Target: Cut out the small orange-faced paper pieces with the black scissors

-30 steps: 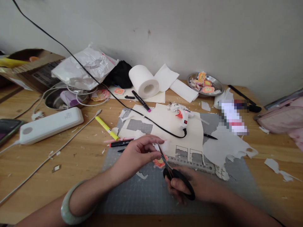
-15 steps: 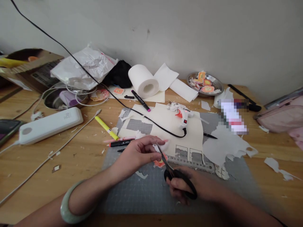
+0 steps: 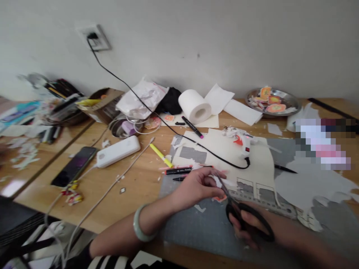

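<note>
My left hand (image 3: 198, 186) pinches a small white paper piece (image 3: 218, 182) over the grey cutting mat (image 3: 196, 228). My right hand (image 3: 249, 224) grips black-handled scissors (image 3: 241, 211), their blades reaching up into the paper by my left fingertips. An orange sticker cut-out (image 3: 220, 198) lies on the mat just under the blades. A green bangle (image 3: 139, 223) circles my left wrist. A metal ruler (image 3: 263, 201) lies beside the scissors on the mat.
A white glue gun (image 3: 244, 142) with a black cord rests on cream paper (image 3: 224, 157). Markers (image 3: 178, 170), a yellow highlighter (image 3: 161, 155), a tissue roll (image 3: 195, 105), a power bank (image 3: 117, 150), a phone (image 3: 74, 170) and a metal dish of stickers (image 3: 272, 100) crowd the wooden table.
The view has swung left and back, so everything now sits further right and a wall socket, a phone and a second desk appear. Both hands keep their hold on paper and scissors.
</note>
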### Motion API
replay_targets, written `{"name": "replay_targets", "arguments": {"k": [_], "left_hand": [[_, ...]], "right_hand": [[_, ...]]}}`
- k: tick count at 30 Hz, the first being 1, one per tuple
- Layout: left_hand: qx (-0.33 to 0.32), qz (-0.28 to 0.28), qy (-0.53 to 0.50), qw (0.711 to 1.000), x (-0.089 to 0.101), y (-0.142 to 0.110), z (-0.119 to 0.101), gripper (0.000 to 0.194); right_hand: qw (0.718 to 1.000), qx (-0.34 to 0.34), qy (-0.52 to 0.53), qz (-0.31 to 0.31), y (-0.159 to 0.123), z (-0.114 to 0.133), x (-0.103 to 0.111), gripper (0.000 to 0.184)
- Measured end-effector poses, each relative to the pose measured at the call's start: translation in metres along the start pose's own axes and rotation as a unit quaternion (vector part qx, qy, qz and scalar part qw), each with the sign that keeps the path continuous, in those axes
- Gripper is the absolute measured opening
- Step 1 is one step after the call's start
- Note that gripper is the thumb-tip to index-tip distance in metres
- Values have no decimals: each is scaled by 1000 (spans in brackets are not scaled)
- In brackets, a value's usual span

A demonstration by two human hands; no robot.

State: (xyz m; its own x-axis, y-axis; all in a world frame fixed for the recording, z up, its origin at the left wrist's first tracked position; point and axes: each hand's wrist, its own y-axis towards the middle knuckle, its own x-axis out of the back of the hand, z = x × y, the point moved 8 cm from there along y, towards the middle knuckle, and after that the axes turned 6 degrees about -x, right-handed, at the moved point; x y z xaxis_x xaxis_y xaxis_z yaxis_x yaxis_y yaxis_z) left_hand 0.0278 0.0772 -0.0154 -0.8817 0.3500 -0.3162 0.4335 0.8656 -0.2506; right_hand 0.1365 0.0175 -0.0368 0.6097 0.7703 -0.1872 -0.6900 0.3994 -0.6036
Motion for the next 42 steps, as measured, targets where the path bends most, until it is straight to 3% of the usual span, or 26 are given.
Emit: {"name": "replay_targets", "arguments": {"k": [6, 12, 21, 28, 33, 42], "left_hand": [[-18, 21, -7, 1000, 0, 0, -1, 43], [-61, -15, -35, 997, 10, 4, -9, 37], [-75, -3, -47, 996, 7, 4, -8, 34], [-109, 0, -43, 993, 5, 1, -14, 30], [-98, 19, -35, 994, 3, 2, -12, 19], [-67, 41, -20, 997, 0, 3, -5, 17]], "right_hand": [[997, 42, 41, 41, 8, -8, -2, 50], [997, 33, 55, 38, 10, -13, -2, 49], [998, 52, 19, 28, 6, -2, -3, 48], [998, 51, 15, 30, 2, 8, -7, 58], [998, 34, 28, 35, 2, 7, -7, 59], [997, 61, 22, 45, 1, 10, -8, 57]]}}
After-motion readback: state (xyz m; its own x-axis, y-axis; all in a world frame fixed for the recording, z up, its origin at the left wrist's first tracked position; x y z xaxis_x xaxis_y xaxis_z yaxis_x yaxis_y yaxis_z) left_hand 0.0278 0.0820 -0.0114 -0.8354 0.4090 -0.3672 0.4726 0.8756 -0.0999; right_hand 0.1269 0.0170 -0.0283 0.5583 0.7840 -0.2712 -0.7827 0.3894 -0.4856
